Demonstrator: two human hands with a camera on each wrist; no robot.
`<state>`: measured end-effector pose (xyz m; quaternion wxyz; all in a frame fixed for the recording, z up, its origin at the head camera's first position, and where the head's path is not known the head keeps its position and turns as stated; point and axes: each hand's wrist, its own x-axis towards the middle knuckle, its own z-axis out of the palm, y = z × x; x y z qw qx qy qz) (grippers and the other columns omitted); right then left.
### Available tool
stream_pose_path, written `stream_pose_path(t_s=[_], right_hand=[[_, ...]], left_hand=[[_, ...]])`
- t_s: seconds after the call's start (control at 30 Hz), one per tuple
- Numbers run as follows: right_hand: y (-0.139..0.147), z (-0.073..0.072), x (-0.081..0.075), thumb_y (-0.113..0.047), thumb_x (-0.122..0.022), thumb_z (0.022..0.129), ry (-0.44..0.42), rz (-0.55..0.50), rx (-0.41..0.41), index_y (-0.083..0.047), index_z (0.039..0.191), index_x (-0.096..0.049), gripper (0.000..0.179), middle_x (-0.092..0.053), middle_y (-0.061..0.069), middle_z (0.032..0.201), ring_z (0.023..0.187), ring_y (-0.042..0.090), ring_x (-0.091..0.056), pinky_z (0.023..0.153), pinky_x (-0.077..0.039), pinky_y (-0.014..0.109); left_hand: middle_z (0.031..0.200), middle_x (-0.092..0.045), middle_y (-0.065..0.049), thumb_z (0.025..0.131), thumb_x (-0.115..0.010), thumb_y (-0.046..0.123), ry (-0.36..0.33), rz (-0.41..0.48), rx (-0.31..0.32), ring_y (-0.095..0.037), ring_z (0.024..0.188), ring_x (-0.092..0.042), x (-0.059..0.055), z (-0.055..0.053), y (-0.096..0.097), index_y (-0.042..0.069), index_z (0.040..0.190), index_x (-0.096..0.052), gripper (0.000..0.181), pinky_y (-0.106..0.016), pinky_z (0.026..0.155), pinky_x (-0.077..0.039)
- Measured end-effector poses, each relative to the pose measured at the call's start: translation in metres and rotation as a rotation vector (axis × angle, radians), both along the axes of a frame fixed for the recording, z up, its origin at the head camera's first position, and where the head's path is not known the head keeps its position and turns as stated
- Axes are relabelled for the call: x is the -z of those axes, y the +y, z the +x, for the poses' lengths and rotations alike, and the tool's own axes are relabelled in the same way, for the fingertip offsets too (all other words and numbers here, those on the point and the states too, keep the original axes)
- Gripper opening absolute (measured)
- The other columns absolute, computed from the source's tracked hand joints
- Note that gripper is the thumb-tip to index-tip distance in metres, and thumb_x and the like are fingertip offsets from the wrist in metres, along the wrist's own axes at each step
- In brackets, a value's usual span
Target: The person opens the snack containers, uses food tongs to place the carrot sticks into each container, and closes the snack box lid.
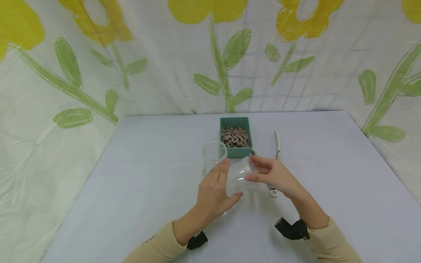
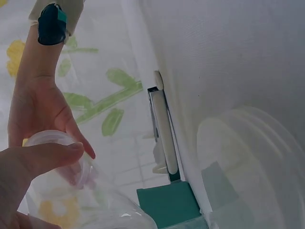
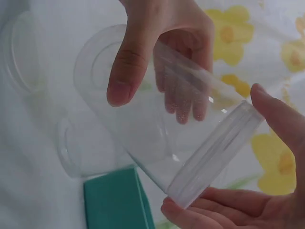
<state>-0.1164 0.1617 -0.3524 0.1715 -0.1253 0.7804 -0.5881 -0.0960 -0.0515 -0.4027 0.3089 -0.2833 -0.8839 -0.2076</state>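
Tilted on its side above the table, a clear plastic jar is held between both hands. My left hand grips its body, thumb on one side and fingers on the other, as the right wrist view shows. At the other end, my right hand pinches the translucent lid between thumb and fingers. Behind the left hand stands a second clear jar with an open round mouth, partly hidden by that hand.
A green box of brownish curled and ring-shaped pieces stands behind the jars. To its right lies a tool with pale handles and metal parts, partly covered by the right hand. A flower-printed curtain surrounds the table.
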Motion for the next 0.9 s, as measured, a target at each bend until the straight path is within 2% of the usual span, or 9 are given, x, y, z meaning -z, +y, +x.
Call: stream_pose_path(t_s=[0.13,0.37,0.7,0.9], right_hand=[[-0.0011,0.0010,0.0005,-0.021,-0.077,0.085,0.027,-0.006,0.023,0.014,0.143,-0.033,0.082,-0.036,0.029,0.147,0.130,0.042,-0.044,0.094,-0.049,0.039],[-0.0010,0.0046,0.0006,-0.021,-0.082,0.079,0.152,0.011,0.034,0.014,0.140,-0.039,0.083,-0.041,0.030,0.143,0.127,0.042,-0.046,0.100,-0.043,0.044],[-0.0001,0.0068,0.0044,-0.012,-0.083,0.077,0.245,-0.017,0.027,0.017,0.136,-0.043,0.077,-0.044,0.032,0.139,0.124,0.043,-0.049,0.098,-0.044,0.045],[0.0026,0.0074,0.0092,-0.013,-0.084,0.077,0.244,-0.020,0.010,0.017,0.136,-0.042,0.078,-0.043,0.034,0.139,0.124,0.044,-0.049,0.097,-0.045,0.046]], left_hand=[[0.123,-0.064,-0.018,0.050,-0.096,0.035,0.032,0.010,-0.009,-0.031,0.106,-0.065,-0.0021,-0.0011,-0.0011,-0.006,0.128,-0.055,0.097,-0.038,0.082,-0.056],[0.120,-0.066,-0.017,0.047,-0.097,0.030,0.076,0.048,-0.006,-0.029,0.104,-0.066,-0.0049,-0.0029,-0.0029,-0.004,0.124,-0.059,0.093,-0.036,0.078,-0.058],[0.112,-0.069,-0.014,0.044,-0.097,0.027,0.034,0.096,0.004,-0.027,0.095,-0.068,-0.0085,-0.0025,-0.0026,0.000,0.120,-0.061,0.088,-0.036,0.072,-0.058],[0.107,-0.070,-0.011,0.044,-0.096,0.027,-0.036,0.113,0.018,-0.023,0.087,-0.069,-0.0056,-0.0030,-0.0017,0.001,0.117,-0.063,0.085,-0.034,0.064,-0.057]])
